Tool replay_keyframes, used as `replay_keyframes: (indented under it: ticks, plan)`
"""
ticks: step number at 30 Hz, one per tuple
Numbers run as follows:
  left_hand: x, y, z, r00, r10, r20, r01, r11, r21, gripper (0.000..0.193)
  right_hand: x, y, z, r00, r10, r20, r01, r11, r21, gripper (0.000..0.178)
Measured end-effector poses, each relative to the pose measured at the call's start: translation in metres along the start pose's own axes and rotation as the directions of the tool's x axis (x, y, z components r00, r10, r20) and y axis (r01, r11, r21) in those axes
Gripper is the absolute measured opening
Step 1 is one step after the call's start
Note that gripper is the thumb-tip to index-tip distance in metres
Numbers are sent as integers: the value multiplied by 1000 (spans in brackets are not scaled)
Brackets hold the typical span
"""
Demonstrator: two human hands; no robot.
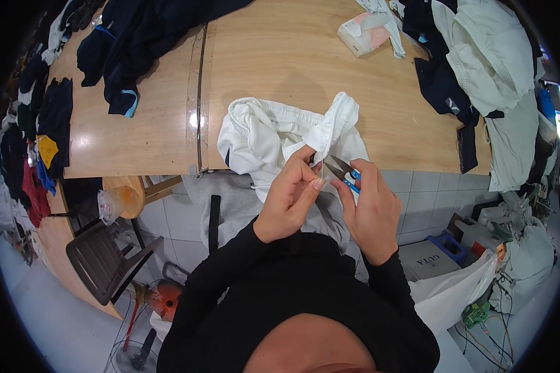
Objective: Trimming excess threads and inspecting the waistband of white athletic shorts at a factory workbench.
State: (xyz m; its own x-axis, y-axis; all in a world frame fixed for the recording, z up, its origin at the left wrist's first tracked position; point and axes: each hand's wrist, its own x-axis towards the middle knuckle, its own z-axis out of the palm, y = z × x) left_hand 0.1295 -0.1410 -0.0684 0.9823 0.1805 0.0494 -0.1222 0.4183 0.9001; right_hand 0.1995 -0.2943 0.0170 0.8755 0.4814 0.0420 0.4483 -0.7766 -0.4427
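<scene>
A white garment (255, 127) with a gathered elastic edge lies bunched at the table's front edge, partly hanging over it. My left hand (289, 202) is closed in a pinch at the garment's near side, beneath a raised white band (336, 121). A thin pale strand seems to run by its fingertips, too fine to make out well. In my right hand (373, 211) is a pair of small scissors (351, 176) with blue handles. Their dark blades are parted and point left, close to the left fingertips and the garment.
Dark navy garments (146, 43) lie at the table's far left. White and navy clothes (485, 56) pile up on the right, near a tissue pack (361, 34). A brown chair (106, 258) and a wooden stool (127, 193) stand lower left; a grey box (426, 258) sits lower right.
</scene>
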Motion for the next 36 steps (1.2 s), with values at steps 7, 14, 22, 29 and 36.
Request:
replay_keyframes:
  ticks: [7, 14, 22, 29, 36]
  plan:
    - [-6, -4, -2, 996, -73, -46, 74, 997, 26, 4, -1, 1, 1, 998, -43, -41, 43, 999, 1, 32]
    - [-7, -4, -6, 988, -113, -109, 135, 967, 217, 4, 0, -3, 0, 996, -70, -52, 68, 997, -44, 28]
    - [3, 6, -4, 994, 90, -63, -44, 855, 516, 7, 0, -6, -3, 995, -87, -57, 83, 994, -76, 28]
    - [1, 4, 0, 987, 161, -17, -124, 820, 559, 9, 0, -6, -2, 994, -105, -26, 102, 990, -94, 29]
    - [-2, 4, 2, 976, 215, 35, -195, 792, 579, 9, -2, -5, 0, 994, -105, -31, 100, 986, -135, 31]
